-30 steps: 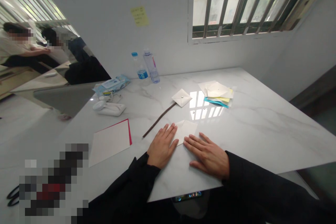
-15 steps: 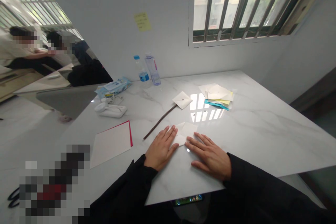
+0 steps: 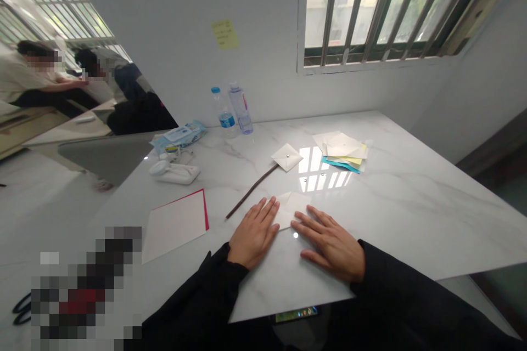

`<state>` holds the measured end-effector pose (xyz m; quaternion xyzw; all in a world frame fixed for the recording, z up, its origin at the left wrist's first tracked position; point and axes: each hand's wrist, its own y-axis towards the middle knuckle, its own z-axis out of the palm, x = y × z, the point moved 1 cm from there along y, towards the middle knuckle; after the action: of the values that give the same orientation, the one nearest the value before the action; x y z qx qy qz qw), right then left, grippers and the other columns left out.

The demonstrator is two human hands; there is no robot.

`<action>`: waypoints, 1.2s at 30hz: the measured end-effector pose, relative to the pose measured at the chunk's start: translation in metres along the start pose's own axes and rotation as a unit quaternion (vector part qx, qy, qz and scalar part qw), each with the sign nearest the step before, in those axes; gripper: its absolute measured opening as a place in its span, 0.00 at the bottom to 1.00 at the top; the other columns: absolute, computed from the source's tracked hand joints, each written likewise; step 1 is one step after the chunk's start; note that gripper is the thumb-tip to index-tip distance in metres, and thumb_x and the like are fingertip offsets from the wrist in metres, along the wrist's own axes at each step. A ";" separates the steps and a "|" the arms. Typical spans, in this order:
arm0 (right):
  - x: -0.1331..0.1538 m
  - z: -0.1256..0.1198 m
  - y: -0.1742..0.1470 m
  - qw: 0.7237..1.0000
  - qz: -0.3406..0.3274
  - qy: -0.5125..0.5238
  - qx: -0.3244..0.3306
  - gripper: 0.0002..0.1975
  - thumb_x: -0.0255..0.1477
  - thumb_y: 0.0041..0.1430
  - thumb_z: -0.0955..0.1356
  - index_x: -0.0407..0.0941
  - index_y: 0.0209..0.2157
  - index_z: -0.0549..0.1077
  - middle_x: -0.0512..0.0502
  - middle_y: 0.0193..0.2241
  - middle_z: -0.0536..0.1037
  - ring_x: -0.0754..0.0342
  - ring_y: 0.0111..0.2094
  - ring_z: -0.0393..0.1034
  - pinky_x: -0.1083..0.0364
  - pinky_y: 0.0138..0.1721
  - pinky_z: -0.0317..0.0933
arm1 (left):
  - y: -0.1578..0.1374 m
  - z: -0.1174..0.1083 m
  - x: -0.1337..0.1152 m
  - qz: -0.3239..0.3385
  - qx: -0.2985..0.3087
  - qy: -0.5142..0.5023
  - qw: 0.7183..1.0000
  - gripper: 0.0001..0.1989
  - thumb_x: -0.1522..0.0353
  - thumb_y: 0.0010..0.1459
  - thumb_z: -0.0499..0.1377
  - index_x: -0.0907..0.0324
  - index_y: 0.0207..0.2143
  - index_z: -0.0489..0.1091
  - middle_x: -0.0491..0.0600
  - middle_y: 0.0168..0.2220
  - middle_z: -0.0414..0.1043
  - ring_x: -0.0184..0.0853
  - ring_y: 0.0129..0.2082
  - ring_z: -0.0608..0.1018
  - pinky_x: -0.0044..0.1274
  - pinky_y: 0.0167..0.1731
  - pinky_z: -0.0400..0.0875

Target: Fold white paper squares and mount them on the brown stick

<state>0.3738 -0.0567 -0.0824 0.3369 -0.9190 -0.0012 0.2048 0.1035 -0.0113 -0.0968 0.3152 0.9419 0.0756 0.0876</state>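
Note:
A folded piece of white paper lies on the marble-patterned table between my two hands. My left hand rests flat with its fingertips on the paper's left side. Flat too, with fingers spread, my right hand touches the paper's right edge with its fingertips. Parts of the paper are hidden under the fingers. Just beyond it lies a white folded paper square with a small round dot at its middle. From that square a thin brown stick runs down toward my left hand.
A stack of coloured papers lies at the back right. White sheets with a red edge are at left. Farther back are a white device, a wipes pack and two bottles. Scissors handles show at lower left.
My right hand's fingers have shifted slightly at the paper's edge. My left hand stays nearly still, and the view has moved a little.

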 end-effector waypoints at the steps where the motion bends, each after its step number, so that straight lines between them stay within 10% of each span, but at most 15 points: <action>1: 0.000 0.000 0.000 1.000 0.003 0.000 -0.001 0.34 0.45 0.73 0.67 0.50 0.75 0.60 0.45 0.75 0.60 0.34 0.77 0.47 0.35 0.73 0.54 | 0.000 0.000 0.000 0.001 0.001 0.003 1.000 0.30 0.58 0.78 0.44 0.58 0.76 0.55 0.53 0.76 0.57 0.45 0.76 0.59 0.41 0.72 0.61; 14: -0.001 0.001 0.000 1.000 0.025 -0.012 -0.009 0.33 0.48 0.73 0.66 0.55 0.74 0.62 0.44 0.76 0.57 0.32 0.77 0.46 0.32 0.72 0.56 | -0.001 -0.001 -0.001 0.007 0.012 0.014 1.000 0.30 0.63 0.77 0.45 0.58 0.77 0.51 0.53 0.77 0.55 0.45 0.77 0.56 0.42 0.73 0.58; 24: -0.024 -0.007 0.018 0.996 0.032 -0.032 -0.080 0.21 0.42 0.74 0.67 0.58 0.64 0.76 0.44 0.73 0.65 0.32 0.76 0.48 0.28 0.69 0.60 | -0.002 -0.040 -0.012 -0.022 -0.031 -0.117 0.992 0.16 0.63 0.75 0.53 0.56 0.56 0.76 0.54 0.57 0.78 0.44 0.57 0.77 0.40 0.60 0.74; 36: -0.053 -0.013 0.053 0.996 -0.027 0.044 -0.068 0.20 0.42 0.68 0.73 0.55 0.59 0.80 0.43 0.63 0.75 0.39 0.65 0.65 0.35 0.65 0.64 | 0.004 -0.038 -0.005 -0.007 -0.045 -0.207 0.977 0.09 0.70 0.67 0.62 0.52 0.48 0.78 0.51 0.50 0.79 0.43 0.52 0.78 0.38 0.54 0.77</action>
<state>0.3830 0.0187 -0.0829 0.3469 -0.8974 -0.0545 0.2669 0.1022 -0.0142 -0.0588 0.3135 0.9012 0.0501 0.2950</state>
